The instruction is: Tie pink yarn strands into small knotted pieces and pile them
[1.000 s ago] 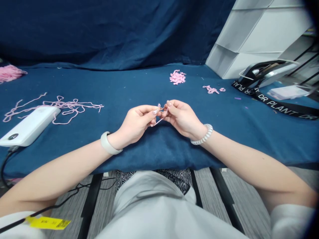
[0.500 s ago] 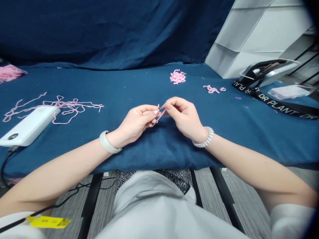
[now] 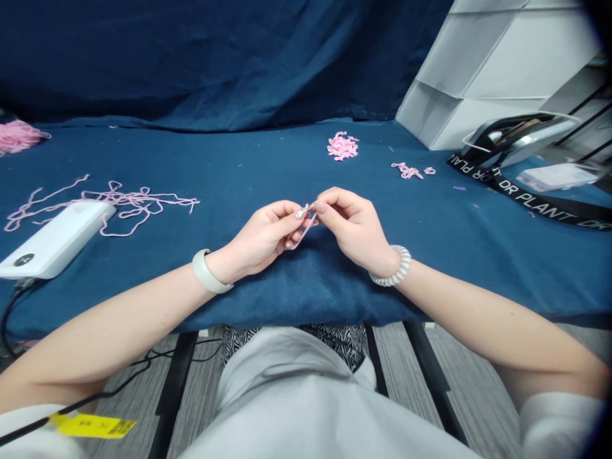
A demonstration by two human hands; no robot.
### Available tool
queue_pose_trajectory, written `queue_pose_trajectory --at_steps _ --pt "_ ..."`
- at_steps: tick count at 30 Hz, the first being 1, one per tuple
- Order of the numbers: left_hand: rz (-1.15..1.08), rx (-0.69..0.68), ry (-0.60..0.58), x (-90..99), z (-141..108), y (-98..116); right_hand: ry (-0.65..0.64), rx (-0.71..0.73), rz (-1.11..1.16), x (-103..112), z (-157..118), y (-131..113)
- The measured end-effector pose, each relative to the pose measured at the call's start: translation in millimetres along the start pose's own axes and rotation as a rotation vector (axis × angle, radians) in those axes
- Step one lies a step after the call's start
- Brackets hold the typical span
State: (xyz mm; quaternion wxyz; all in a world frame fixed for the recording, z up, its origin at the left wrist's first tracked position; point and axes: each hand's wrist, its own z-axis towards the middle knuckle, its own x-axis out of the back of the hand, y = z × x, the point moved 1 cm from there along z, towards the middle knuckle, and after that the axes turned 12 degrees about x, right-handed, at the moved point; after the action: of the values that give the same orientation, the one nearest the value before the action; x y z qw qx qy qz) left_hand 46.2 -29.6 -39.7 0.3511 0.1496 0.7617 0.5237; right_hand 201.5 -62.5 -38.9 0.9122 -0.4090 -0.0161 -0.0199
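Just above the table's front edge, my left hand [image 3: 272, 233] and my right hand [image 3: 354, 223] meet fingertip to fingertip. A short piece of pink yarn [image 3: 306, 232] runs between them. My left thumb and forefinger pinch it, and a strand of it slants down past the other left fingers. The right thumb and forefinger are closed on the yarn's upper end. Where the strand crosses or loops at the fingertips is too small to make out.
Pink yarn strands [image 3: 136, 204] lie loose on the left beside a white power bank [image 3: 57, 239] with a cable. A pink yarn bundle [image 3: 19, 137] is farther left. Small pink pieces [image 3: 342, 146] are heaped at the back. Grey boxes [image 3: 507, 57] and a lettered black strap [image 3: 521, 197] are right.
The fingertips have shifted slightly on the yarn, and the end that stood up above my left thumb now lies lower, towards the right fingertips. Both hands stay in nearly the same place.
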Motion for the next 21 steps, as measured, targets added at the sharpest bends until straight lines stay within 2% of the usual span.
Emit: queue_pose_trajectory --at_steps 6,9,21 --pt "-0.008 -0.027 -0.068 -1.5 -1 0 0.003 0.059 0.026 -4 -2 -2" --pt "-0.005 -0.051 -0.052 -2.9 -2 1 0.022 0.076 0.061 -5 -3 -3" --pt "0.098 -0.152 0.038 -6.7 -4 3 0.122 -0.023 0.113 -14 -9 -7"
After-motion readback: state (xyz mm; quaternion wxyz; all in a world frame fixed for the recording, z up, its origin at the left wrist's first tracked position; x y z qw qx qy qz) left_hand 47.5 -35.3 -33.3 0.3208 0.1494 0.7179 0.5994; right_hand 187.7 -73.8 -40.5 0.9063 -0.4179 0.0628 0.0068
